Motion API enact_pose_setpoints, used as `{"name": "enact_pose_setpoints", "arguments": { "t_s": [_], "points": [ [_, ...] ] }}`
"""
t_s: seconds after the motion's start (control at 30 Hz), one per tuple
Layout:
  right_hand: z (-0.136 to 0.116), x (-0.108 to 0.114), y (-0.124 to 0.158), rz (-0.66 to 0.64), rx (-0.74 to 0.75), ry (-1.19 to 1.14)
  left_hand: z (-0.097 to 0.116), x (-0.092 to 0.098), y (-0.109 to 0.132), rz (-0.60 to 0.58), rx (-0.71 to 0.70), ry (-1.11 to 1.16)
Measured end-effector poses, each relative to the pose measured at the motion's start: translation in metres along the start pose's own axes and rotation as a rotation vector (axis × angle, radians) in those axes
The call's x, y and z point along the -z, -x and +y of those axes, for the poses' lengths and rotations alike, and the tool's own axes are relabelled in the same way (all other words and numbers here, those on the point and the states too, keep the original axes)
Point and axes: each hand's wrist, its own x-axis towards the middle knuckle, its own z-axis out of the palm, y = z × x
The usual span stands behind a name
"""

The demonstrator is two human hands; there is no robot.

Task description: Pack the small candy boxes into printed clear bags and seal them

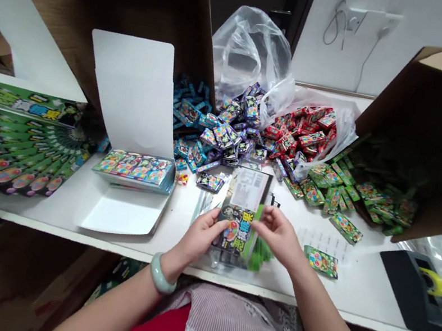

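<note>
My left hand [202, 236] and my right hand [277, 235] both grip a transparent plastic bag [234, 248] in front of me. A printed green and black packet card [239, 223] with a white label at its top stands in the bag. Green packets [260, 255] show low in the bag, partly behind my right hand. A jade bangle [162, 273] circles my left wrist. Close beyond my hands lie heaps of small candy packets in blue and purple [227, 132], red [299, 131] and green [341, 187].
An open white display box [123, 211] holding a row of packets [135, 167] stands left of my hands. Printed cards [6, 145] lie at far left. Cardboard boxes [434, 140] flank the white table [351, 300], with a black tape dispenser [416, 291] at right.
</note>
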Motion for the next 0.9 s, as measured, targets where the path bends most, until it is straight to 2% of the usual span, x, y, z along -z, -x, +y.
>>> {"name": "enact_pose_setpoints", "arguments": {
  "t_s": [0.13,0.27,0.33,0.43,0.5,0.63,0.77,0.9],
  "points": [
    [0.015,0.0,0.023,-0.152,-0.073,0.03,0.0,-0.002,0.003,-0.026,0.015,0.173],
    [0.021,0.009,0.044,-0.317,-0.093,0.064,0.015,-0.01,-0.007,0.055,-0.133,0.196],
    [0.017,0.015,0.049,-0.237,-0.056,0.073,0.017,-0.017,-0.01,0.045,-0.172,0.143],
    [0.007,0.02,0.048,0.062,0.044,0.075,0.012,-0.026,-0.008,0.037,-0.202,0.027],
    [0.0,0.02,0.044,0.179,0.095,0.075,0.011,-0.028,-0.004,0.042,-0.232,-0.048],
    [-0.005,0.016,0.041,0.232,0.126,0.022,0.017,-0.022,0.0,0.014,-0.263,-0.158],
    [-0.002,0.016,0.042,0.175,0.127,0.03,0.023,-0.008,-0.002,0.012,-0.225,-0.22],
    [0.001,0.015,0.038,0.179,0.139,0.068,0.025,0.005,-0.003,-0.01,-0.269,-0.251]
  ]
}}
